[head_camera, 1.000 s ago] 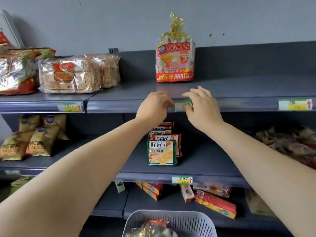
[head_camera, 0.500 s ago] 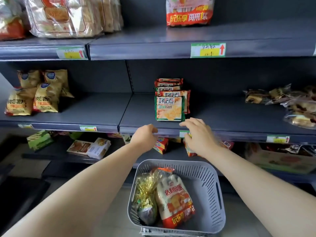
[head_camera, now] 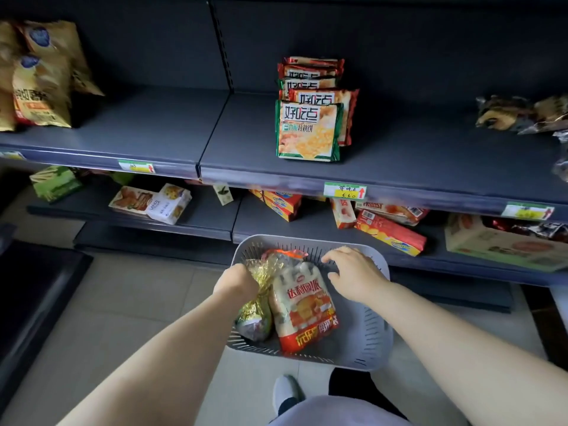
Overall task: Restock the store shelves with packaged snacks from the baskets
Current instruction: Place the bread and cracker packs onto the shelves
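Both hands dropped into basket (head_camera: 370,342). Left hand (head_camera: 237,285) curled at gold foil (head_camera: 263,272), grip unclear; right hand (head_camera: 353,272) fingers spread, over snack bag (head_camera: 304,305) lying in basket. Pickup step; next likely: clasp bag, lift out for shelving.

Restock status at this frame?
Done: cracker packs stand on the middle shelf. In hand: the left hand seems to grip the gold-wrapped bag in the basket; the right hand is open beside the bread bag. Left: both bags, and much bare shelf.
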Demonstrator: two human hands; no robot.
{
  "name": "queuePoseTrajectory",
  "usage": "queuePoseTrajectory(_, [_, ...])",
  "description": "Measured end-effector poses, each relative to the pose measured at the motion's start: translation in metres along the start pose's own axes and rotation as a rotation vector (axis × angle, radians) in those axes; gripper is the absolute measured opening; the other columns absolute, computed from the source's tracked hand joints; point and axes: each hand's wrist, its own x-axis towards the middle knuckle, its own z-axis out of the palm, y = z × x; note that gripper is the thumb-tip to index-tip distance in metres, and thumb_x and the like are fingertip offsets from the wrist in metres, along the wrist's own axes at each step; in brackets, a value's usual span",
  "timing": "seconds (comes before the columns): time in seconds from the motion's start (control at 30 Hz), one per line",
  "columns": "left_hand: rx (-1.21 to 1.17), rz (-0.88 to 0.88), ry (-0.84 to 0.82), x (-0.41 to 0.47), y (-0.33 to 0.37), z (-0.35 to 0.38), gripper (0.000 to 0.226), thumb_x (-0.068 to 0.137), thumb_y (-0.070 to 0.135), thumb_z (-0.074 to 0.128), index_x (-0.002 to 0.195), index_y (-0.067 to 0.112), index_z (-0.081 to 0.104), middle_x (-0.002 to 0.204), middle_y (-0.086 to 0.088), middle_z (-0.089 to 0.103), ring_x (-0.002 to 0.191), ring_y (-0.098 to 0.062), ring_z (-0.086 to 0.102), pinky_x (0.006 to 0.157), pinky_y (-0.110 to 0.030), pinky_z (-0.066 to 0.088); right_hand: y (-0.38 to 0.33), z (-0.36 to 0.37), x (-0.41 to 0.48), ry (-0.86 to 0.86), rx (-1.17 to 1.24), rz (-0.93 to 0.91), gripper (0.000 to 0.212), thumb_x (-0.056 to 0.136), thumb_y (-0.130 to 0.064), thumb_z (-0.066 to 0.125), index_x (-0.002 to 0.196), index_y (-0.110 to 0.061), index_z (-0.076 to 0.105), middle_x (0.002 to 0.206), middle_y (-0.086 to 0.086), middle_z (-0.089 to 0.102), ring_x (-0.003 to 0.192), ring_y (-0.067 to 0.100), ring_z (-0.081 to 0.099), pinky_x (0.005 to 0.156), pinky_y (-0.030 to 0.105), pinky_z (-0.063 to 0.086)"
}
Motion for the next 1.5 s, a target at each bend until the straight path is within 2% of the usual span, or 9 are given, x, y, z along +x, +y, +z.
queuePoseTrajectory(0.13, [-0.055, -0.113, 0.014, 0.002, -0.001, 0.02, 0.014, 0.087, 0.016, 0.055, 0.097, 0.008, 0.062, 0.092, -0.006, 0.066, 0.081, -0.026, 0.061, 0.068, -0.029, 0.048, 0.007, 0.009, 0.002, -0.044, 0.027, 0.003, 0.036, 0.096, -0.02, 0.052, 0.131, -0.022, 0.055, 0.137, -0.002, 0.051, 0.129, 0.019, 0.045, 0.107, 0.036, 0.039])
queuePoseTrajectory(0.23, [-0.068, -0.161, -0.01, 0.004, -0.001, 0.033, 0.025, 0.085, 0.016, 0.054, 0.108, 0.01, 0.064, 0.103, -0.007, 0.069, 0.083, -0.025, 0.06, 0.07, -0.029, 0.047, 0.014, 0.011, 0.002, -0.058, 0.045, 0.017, 0.033, 0.096, -0.02, 0.051, 0.128, -0.024, 0.056, 0.136, -0.003, 0.051, 0.127, 0.018, 0.046, 0.105, 0.035, 0.04])
queuePoseTrajectory(0.43, [-0.159, -0.247, -0.022, 0.008, 0.007, 0.052, 0.043, 0.086, 0.011, 0.051, 0.128, 0.003, 0.047, 0.123, -0.015, 0.063, 0.113, -0.033, 0.062, 0.091, -0.039, 0.05, 0.032, 0.006, -0.001, -0.103, 0.05, 0.04, 0.036, 0.096, -0.021, 0.052, 0.131, -0.023, 0.054, 0.14, -0.003, 0.048, 0.13, 0.017, 0.043, 0.106, 0.034, 0.039])
queuePoseTrajectory(0.6, [-0.096, -0.249, 0.028, 0.007, 0.004, 0.053, 0.036, 0.082, 0.017, 0.059, 0.117, 0.008, 0.056, 0.113, -0.01, 0.066, 0.102, -0.031, 0.066, 0.083, -0.037, 0.053, 0.036, 0.004, -0.002, -0.121, 0.043, 0.022, 0.038, 0.097, -0.021, 0.051, 0.134, -0.022, 0.052, 0.141, -0.003, 0.047, 0.132, 0.016, 0.041, 0.106, 0.032, 0.037])
queuePoseTrajectory(0.9, [0.105, -0.208, 0.057, 0.001, -0.015, 0.063, 0.032, 0.089, 0.005, 0.047, 0.113, 0.011, 0.066, 0.112, -0.009, 0.07, 0.102, -0.031, 0.067, 0.084, -0.04, 0.053, 0.027, 0.015, -0.013, -0.149, 0.054, 0.009, 0.037, 0.097, -0.024, 0.052, 0.135, -0.026, 0.05, 0.142, -0.005, 0.045, 0.133, 0.015, 0.039, 0.106, 0.034, 0.038])
queuePoseTrajectory(1.07, [0.168, -0.168, 0.092, -0.003, -0.016, 0.066, 0.031, 0.087, 0.0, 0.047, 0.106, 0.01, 0.069, 0.106, -0.009, 0.071, 0.095, -0.03, 0.067, 0.075, -0.035, 0.051, 0.029, 0.013, -0.023, -0.157, 0.037, 0.015, 0.037, 0.097, -0.023, 0.051, 0.134, -0.027, 0.05, 0.142, -0.006, 0.044, 0.133, 0.014, 0.039, 0.107, 0.035, 0.038])
queuePoseTrajectory(1.2, [0.068, -0.122, 0.147, -0.01, -0.011, 0.057, 0.025, 0.085, 0.008, 0.049, 0.102, 0.015, 0.066, 0.101, -0.007, 0.069, 0.083, -0.029, 0.061, 0.069, -0.033, 0.049, 0.029, 0.011, -0.027, -0.169, 0.029, 0.022, 0.036, 0.097, -0.023, 0.05, 0.133, -0.027, 0.051, 0.142, -0.005, 0.044, 0.133, 0.014, 0.039, 0.105, 0.033, 0.039])
queuePoseTrajectory(1.33, [-0.052, -0.044, 0.208, -0.027, -0.013, 0.038, 0.016, 0.086, 0.034, 0.054, 0.086, 0.02, 0.063, 0.087, -0.002, 0.065, 0.076, -0.026, 0.055, 0.064, -0.028, 0.043, 0.013, 0.014, -0.023, -0.155, 0.036, 0.02, 0.037, 0.097, -0.024, 0.052, 0.134, -0.027, 0.051, 0.142, -0.005, 0.044, 0.131, 0.016, 0.042, 0.102, 0.032, 0.039])
queuePoseTrajectory(1.5, [-0.313, 0.088, 0.262, -0.042, -0.024, 0.006, 0.009, 0.076, 0.023, 0.068, 0.068, 0.02, 0.065, 0.091, 0.002, 0.057, 0.082, -0.018, 0.057, 0.068, -0.025, 0.042, -0.02, 0.025, -0.019, -0.165, 0.071, -0.043, 0.037, 0.096, -0.022, 0.053, 0.133, -0.025, 0.053, 0.141, -0.001, 0.046, 0.128, 0.019, 0.046, 0.104, 0.03, 0.036])
